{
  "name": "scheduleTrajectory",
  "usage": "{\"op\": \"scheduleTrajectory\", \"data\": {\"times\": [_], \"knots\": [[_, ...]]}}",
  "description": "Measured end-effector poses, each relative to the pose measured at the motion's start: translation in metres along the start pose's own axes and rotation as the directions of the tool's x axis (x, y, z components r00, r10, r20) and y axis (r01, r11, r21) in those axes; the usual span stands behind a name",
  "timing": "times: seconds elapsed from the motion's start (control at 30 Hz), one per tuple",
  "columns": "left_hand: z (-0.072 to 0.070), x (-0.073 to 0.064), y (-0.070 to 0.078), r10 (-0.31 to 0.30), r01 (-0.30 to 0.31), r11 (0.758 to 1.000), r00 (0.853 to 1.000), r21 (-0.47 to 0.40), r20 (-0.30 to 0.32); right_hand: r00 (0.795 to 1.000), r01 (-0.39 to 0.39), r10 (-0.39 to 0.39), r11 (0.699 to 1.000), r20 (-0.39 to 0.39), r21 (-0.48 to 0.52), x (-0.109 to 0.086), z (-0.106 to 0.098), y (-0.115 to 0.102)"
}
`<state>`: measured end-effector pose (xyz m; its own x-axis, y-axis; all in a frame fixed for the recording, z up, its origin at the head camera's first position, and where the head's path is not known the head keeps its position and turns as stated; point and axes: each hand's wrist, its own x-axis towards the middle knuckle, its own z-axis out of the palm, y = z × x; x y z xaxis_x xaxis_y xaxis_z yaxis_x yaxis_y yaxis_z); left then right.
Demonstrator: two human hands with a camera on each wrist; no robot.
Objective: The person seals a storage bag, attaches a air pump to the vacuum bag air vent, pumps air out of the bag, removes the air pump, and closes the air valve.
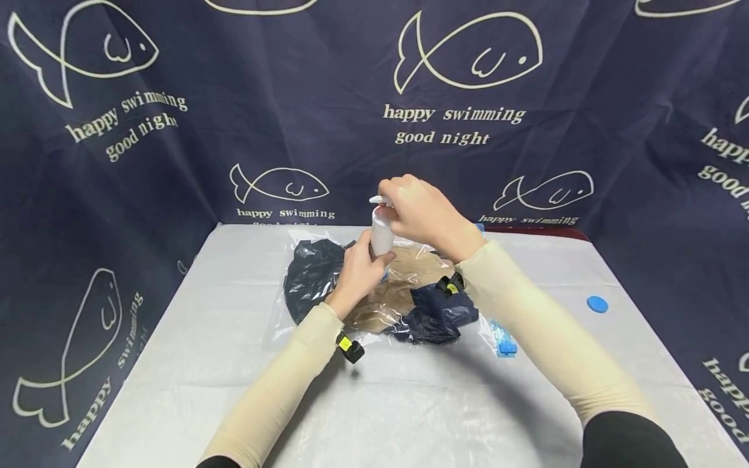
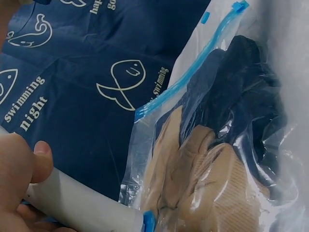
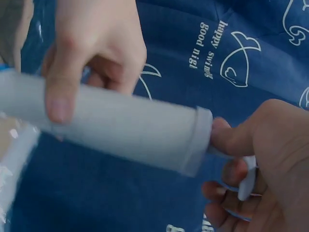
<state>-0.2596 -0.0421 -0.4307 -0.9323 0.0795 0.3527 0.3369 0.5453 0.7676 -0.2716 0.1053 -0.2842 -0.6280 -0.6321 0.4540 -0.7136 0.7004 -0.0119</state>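
A white hand pump (image 1: 382, 237) with a blue tip (image 2: 149, 221) stands over a clear zip storage bag (image 1: 279, 335). My left hand (image 1: 358, 274) grips the pump's barrel, its fingers and thumb wrapped around it. At the pump's top end, my right hand (image 1: 424, 214) holds the white handle (image 3: 248, 179) with curled fingers. Through the bag's plastic show a dark garment (image 1: 313, 276), a beige ribbed garment (image 2: 227, 188) and a navy garment (image 1: 447, 312). The blue tip meets the bag, but its exact seating is partly hidden.
A round blue cap (image 1: 597, 304) lies on the white-covered table (image 1: 175, 390), to the right. The bag's blue zip strip (image 2: 193, 70) runs along one edge. Something dark red (image 1: 550, 232) sits at the back right edge. Dark fish-print cloth (image 1: 363, 78) hangs behind and at the sides.
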Motion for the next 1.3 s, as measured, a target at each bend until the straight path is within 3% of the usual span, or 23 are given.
{"op": "scheduleTrajectory", "data": {"times": [0.13, 0.27, 0.33, 0.47, 0.53, 0.57, 0.63, 0.77, 0.87, 1.0, 1.13, 1.3], "knots": [[0.001, -0.001, -0.002, 0.014, -0.014, 1.000, 1.000, 0.009, 0.000, 0.995, 0.047, -0.050, 0.998, -0.089, -0.037, 0.008, -0.021, 0.002], [0.001, -0.001, -0.003, 0.009, -0.009, 1.000, 1.000, 0.015, -0.009, 0.968, 0.112, -0.119, 0.993, -0.220, -0.046, 0.018, -0.051, 0.003], [0.001, -0.001, -0.003, 0.009, -0.009, 1.000, 1.000, 0.019, -0.003, 0.941, 0.137, -0.146, 0.989, -0.304, -0.053, 0.022, -0.066, 0.004], [0.000, 0.000, -0.002, 0.007, -0.007, 1.000, 1.000, 0.021, 0.006, 0.865, 0.187, -0.196, 0.980, -0.462, -0.066, 0.024, -0.088, 0.004], [0.000, 0.000, -0.002, -0.001, 0.001, 1.000, 1.000, 0.020, 0.002, 0.848, 0.203, -0.205, 0.977, -0.488, -0.058, 0.023, -0.091, 0.003], [-0.001, 0.000, -0.002, -0.005, 0.005, 1.000, 1.000, 0.018, 0.002, 0.852, 0.199, -0.196, 0.979, -0.485, -0.045, 0.022, -0.091, 0.003], [-0.001, -0.001, -0.001, -0.011, 0.011, 1.000, 1.000, 0.016, 0.006, 0.880, 0.173, -0.155, 0.985, -0.450, -0.001, 0.019, -0.087, 0.002], [-0.001, -0.002, -0.002, -0.012, 0.011, 1.000, 1.000, 0.023, 0.017, 0.944, 0.108, -0.091, 0.993, -0.316, 0.037, 0.012, -0.070, 0.001], [-0.001, -0.002, -0.002, -0.003, 0.003, 1.000, 1.000, 0.024, 0.016, 0.972, 0.090, -0.082, 0.996, -0.219, 0.025, 0.008, -0.054, 0.001], [-0.001, -0.002, -0.004, 0.001, -0.001, 1.000, 1.000, 0.011, 0.017, 0.994, 0.065, -0.064, 0.998, -0.093, 0.011, 0.004, -0.030, 0.001], [0.000, -0.002, -0.005, 0.004, -0.004, 1.000, 1.000, 0.007, 0.014, 0.999, 0.047, -0.047, 0.999, 0.012, 0.013, -0.001, -0.010, 0.001], [0.000, -0.002, -0.004, 0.003, -0.003, 1.000, 1.000, 0.004, 0.016, 0.998, 0.062, -0.062, 0.998, 0.030, 0.027, -0.005, 0.004, 0.001]]}}
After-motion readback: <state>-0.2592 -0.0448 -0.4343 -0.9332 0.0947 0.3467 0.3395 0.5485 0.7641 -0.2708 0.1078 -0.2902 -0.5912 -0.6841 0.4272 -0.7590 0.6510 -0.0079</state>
